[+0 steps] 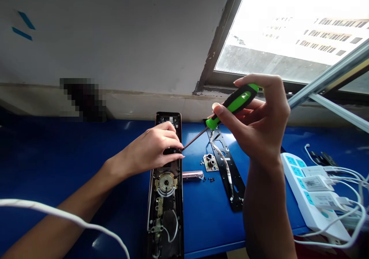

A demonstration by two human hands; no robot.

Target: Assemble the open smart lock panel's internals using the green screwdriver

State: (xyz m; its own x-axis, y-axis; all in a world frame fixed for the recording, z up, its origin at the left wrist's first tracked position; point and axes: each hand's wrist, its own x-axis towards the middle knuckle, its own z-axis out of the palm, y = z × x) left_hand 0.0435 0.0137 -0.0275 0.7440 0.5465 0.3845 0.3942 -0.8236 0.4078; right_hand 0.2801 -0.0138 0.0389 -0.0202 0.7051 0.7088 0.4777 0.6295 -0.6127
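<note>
A long, narrow black electronic door lock housing [165,209] lies open on the blue table, its inner parts showing. My left hand [157,147] reaches over its upper part, with fingers curled onto the right edge; whether a small screw sits between thumb and finger, I cannot tell. In my right hand [259,116] is a green and black screwdriver [238,102], tilted so that its thin shaft runs down to the housing's right edge, at my left fingertips. The point of the screwdriver is partly hidden there.
Right of the housing lie a pinkish metal cylinder [193,175], loose dark screws [212,179], a small square board [211,162] and a long black plate [230,174] bearing a white-wrapped cable [223,157]. A white power strip [300,197] with plugged chargers stands far right. A white cable [72,217] crosses lower left.
</note>
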